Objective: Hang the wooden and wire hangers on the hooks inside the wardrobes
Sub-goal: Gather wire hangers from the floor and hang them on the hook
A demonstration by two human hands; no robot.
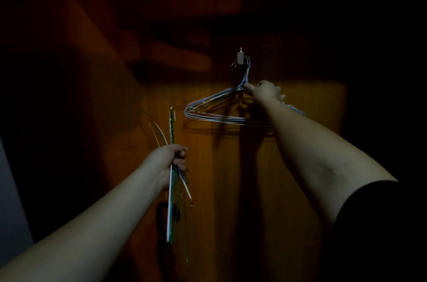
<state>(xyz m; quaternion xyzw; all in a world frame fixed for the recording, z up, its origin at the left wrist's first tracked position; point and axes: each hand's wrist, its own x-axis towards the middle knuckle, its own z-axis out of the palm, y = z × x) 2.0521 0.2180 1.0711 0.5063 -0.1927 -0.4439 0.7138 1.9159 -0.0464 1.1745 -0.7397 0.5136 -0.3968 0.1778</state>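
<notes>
Wardrobe interior in dim light. The wooden back panel (pixel 288 166) fills the view, lit only in its middle. A small hook (pixel 240 58) is fixed high on the panel. A bunch of wire hangers (pixel 215 106) hangs from the hook, flat against the panel and tilted down to the left. The right hand (pixel 263 91), reaching up from a dark sleeve (pixel 381 224), pinches the necks of this bunch just below the hook; its grip is closed on the wires. The left hand (pixel 171 164), lower and well apart from the hook, holds a second bundle of hangers (pixel 172 189) edge-on and upright, fingers curled tightly round them.
</notes>
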